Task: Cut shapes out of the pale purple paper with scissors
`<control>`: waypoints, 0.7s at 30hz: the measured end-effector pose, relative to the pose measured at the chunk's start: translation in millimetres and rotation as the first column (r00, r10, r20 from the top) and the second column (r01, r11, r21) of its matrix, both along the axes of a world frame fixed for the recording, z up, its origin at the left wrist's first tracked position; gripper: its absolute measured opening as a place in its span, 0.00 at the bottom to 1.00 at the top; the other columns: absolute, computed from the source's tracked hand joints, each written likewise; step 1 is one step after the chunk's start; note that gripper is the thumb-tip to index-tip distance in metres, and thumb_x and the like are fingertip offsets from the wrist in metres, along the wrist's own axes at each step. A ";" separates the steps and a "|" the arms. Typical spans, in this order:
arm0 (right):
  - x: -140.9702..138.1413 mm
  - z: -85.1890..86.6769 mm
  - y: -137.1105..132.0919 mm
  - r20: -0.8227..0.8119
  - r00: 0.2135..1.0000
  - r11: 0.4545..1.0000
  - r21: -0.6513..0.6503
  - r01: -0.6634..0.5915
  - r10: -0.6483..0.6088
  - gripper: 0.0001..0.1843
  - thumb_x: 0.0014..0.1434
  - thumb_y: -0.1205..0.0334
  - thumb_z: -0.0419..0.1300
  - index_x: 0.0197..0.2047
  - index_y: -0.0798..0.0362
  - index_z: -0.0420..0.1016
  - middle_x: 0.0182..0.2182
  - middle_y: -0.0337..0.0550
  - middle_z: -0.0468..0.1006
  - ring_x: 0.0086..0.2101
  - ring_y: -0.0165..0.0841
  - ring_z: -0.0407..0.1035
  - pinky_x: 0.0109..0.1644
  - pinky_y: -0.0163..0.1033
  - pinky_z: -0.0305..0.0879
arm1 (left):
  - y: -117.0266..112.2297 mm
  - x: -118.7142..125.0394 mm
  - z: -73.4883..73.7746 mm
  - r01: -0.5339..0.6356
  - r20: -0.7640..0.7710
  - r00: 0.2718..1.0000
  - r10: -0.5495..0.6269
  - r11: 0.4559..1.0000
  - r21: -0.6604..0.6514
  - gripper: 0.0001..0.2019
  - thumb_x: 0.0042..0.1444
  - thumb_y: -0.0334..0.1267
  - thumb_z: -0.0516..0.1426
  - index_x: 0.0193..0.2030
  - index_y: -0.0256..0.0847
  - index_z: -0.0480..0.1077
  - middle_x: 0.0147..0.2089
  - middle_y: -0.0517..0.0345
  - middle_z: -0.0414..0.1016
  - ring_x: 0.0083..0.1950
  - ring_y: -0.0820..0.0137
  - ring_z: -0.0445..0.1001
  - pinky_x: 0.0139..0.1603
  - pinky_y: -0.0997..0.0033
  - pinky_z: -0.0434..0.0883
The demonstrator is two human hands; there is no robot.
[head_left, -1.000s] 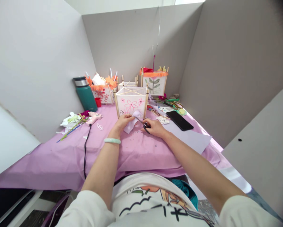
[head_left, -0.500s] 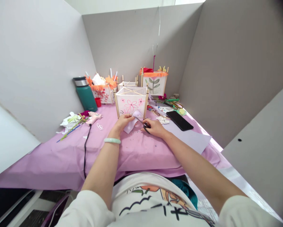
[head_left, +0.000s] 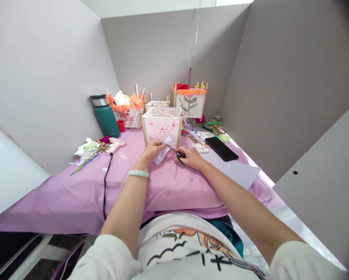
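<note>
Between my hands is a small piece of pale purple paper [head_left: 160, 156]. My left hand [head_left: 151, 151], with a light green bangle at the wrist, pinches it by its upper left side. My right hand [head_left: 189, 157] is closed round the dark handles of a pair of scissors [head_left: 180, 156], whose blades point up and left and meet the paper. Just behind stands a square lantern [head_left: 162, 126] with a stick frame and pink flowers drawn on its white side. Tiny dark scraps lie on the cloth below the paper.
On the left are a pink glue gun [head_left: 116, 145] with a black cord, a green bottle [head_left: 106, 116] and a red cup [head_left: 121, 126]. To the right lie a black phone [head_left: 221, 148] and a large purple sheet [head_left: 235, 171]. Decorated lanterns [head_left: 191, 104] stand behind; grey panels enclose the table.
</note>
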State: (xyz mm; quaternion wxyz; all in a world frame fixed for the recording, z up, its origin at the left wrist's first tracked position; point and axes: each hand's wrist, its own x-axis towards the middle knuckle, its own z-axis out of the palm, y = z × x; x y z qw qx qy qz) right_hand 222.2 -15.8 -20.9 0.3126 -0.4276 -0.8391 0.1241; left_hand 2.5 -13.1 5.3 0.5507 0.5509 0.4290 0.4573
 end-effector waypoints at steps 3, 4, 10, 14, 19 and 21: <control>-0.4 -0.2 0.0 0.004 1.000 1.000 0.004 0.005 -0.005 0.20 0.55 0.54 0.69 0.50 0.51 0.77 0.33 0.40 0.82 0.31 0.32 0.73 0.35 0.34 0.59 | -0.9 0.1 0.5 0.004 0.009 1.000 -0.004 1.000 0.003 0.12 0.49 0.42 0.67 0.32 0.34 0.76 0.28 0.52 0.79 0.25 0.69 0.75 0.27 0.73 0.68; -0.6 -0.2 0.1 0.005 1.000 1.000 0.006 0.006 -0.006 0.20 0.55 0.54 0.69 0.50 0.51 0.77 0.33 0.41 0.82 0.31 0.32 0.73 0.35 0.34 0.59 | -1.2 0.2 0.7 0.008 0.011 1.000 -0.008 1.000 0.003 0.12 0.49 0.42 0.67 0.32 0.34 0.76 0.28 0.52 0.79 0.25 0.69 0.75 0.27 0.73 0.68; -0.8 0.6 -0.2 0.008 1.000 1.000 0.006 0.003 -0.003 0.20 0.55 0.55 0.69 0.49 0.52 0.77 0.34 0.41 0.82 0.31 0.32 0.73 0.36 0.34 0.59 | -0.5 0.3 0.3 0.019 0.017 1.000 -0.019 1.000 0.002 0.11 0.49 0.40 0.67 0.32 0.34 0.76 0.28 0.52 0.79 0.27 0.68 0.76 0.29 0.72 0.69; -0.6 1.1 -0.7 0.007 1.000 1.000 0.009 0.003 -0.003 0.19 0.55 0.55 0.69 0.49 0.52 0.77 0.35 0.41 0.82 0.31 0.33 0.73 0.36 0.34 0.59 | 1.4 -0.4 -0.9 0.018 0.000 1.000 -0.018 1.000 0.007 0.10 0.50 0.40 0.66 0.32 0.34 0.76 0.28 0.51 0.79 0.27 0.68 0.76 0.29 0.72 0.69; -0.9 1.8 -1.1 0.013 1.000 1.000 0.005 0.006 -0.006 0.20 0.55 0.54 0.69 0.50 0.51 0.77 0.33 0.41 0.82 0.31 0.32 0.72 0.35 0.34 0.59 | 1.8 -0.8 -1.2 0.026 0.001 1.000 -0.026 1.000 0.014 0.11 0.49 0.41 0.67 0.32 0.34 0.76 0.28 0.51 0.79 0.26 0.68 0.75 0.28 0.72 0.69; -1.0 2.0 -1.4 0.018 1.000 1.000 0.006 0.012 -0.012 0.20 0.55 0.55 0.69 0.50 0.51 0.77 0.33 0.41 0.82 0.31 0.32 0.72 0.35 0.34 0.59 | 1.7 -0.6 -1.2 0.024 0.002 1.000 -0.024 1.000 0.013 0.12 0.49 0.42 0.67 0.33 0.34 0.76 0.28 0.52 0.79 0.26 0.68 0.76 0.28 0.72 0.69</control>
